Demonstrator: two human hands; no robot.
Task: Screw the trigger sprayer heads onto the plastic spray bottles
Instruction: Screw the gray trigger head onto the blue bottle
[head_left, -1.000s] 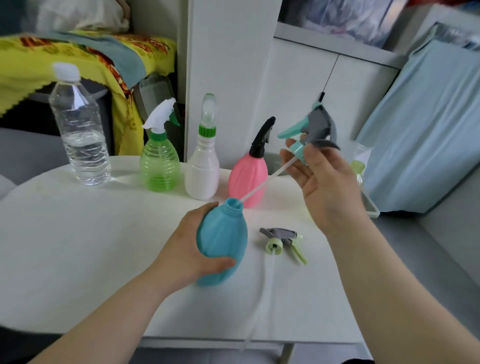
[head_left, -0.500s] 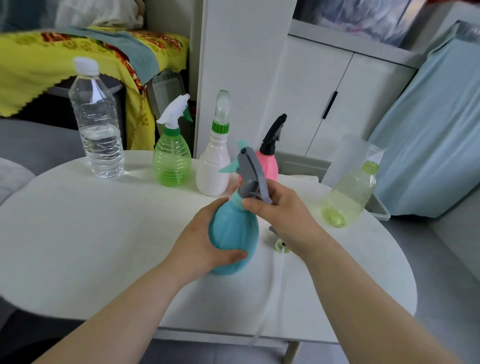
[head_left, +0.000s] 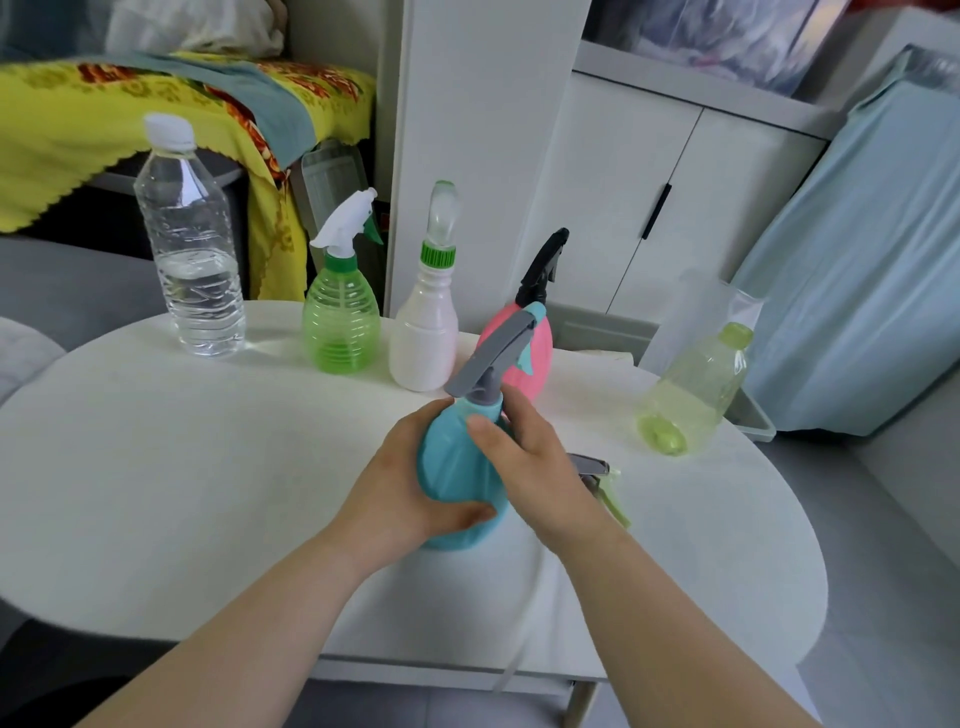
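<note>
The left hand (head_left: 410, 488) is gripping the teal bottle (head_left: 452, 467) while the right hand (head_left: 535, 467) is pinching the grey sprayer head's (head_left: 493, 358) collar, probably threading it; next, tightening turns

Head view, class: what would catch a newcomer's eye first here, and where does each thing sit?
First the teal spray bottle at the middle of the white table, clasped by the left hand and the right hand, with its grey sprayer head on the neck. Behind stands a row: clear water bottle, green spray bottle, white bottle, pink spray bottle.
</note>
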